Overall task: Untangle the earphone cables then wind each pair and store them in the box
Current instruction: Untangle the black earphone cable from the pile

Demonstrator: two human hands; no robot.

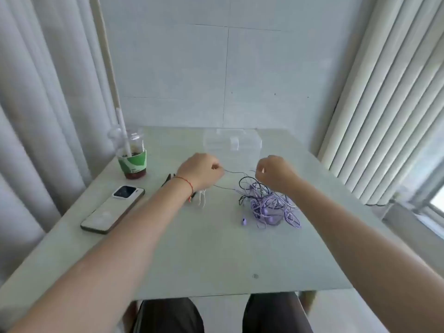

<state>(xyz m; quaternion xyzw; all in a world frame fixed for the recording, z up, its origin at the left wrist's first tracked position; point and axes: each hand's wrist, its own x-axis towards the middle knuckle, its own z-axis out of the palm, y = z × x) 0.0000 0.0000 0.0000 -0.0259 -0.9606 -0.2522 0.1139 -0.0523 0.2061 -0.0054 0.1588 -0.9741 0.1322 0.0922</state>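
Observation:
A tangle of purple, white and black earphone cables (pixel 270 206) lies on the table right of centre, with a loose purple earbud (pixel 244 221) just beside it. My left hand (pixel 200 170) pinches a thin dark cable (pixel 234 172) that runs rightward toward the tangle. My right hand (pixel 275 173) hovers above the tangle's far edge with curled fingers pinching a strand. A white earphone cable (pixel 201 200) and a black piece (pixel 168 179) lie under my left wrist. The clear plastic box (pixel 231 143) stands at the table's far edge behind both hands.
A drink cup (pixel 132 159) with a green sleeve and straw stands at the far left corner. A phone (pixel 113 209) lies face down near the left edge. Curtains hang on both sides, and a wall closes off the back of the glass table (pixel 204 255).

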